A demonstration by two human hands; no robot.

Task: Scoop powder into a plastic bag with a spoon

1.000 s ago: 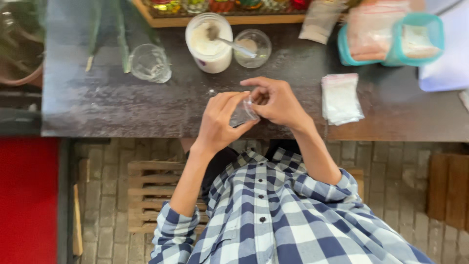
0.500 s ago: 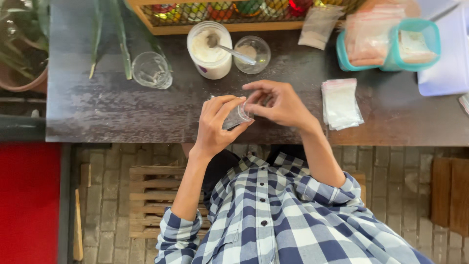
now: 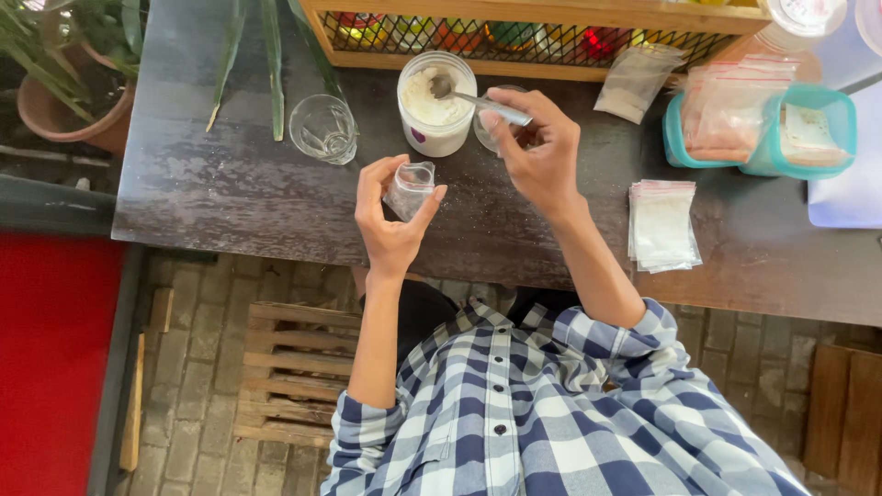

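Jar (image 3: pixel 435 103) of white powder, spoon (image 3: pixel 478 98) (right-hand fingers (image 3: pixel 514 110) holding), left fingers (image 3: pixel 372 179) pinching empty bag (image 3: pixel 409 188)

A dark, worn wooden table (image 3: pixel 230 197) ran across the upper view in daylight. Below lay a grey brick floor (image 3: pixel 197 386) with a wooden pallet (image 3: pixel 294 367); at 8 o'clock, a red mat (image 3: pixel 50 367).

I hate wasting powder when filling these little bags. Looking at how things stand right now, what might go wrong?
1. The small clear bag is held up off the table in the left hand, apart from the white tub; powder carried across on the spoon may drop onto the dark table.
2. The bag's mouth looks narrow, so some powder may miss it.
3. The right hand works close to a small glass and might knock it.
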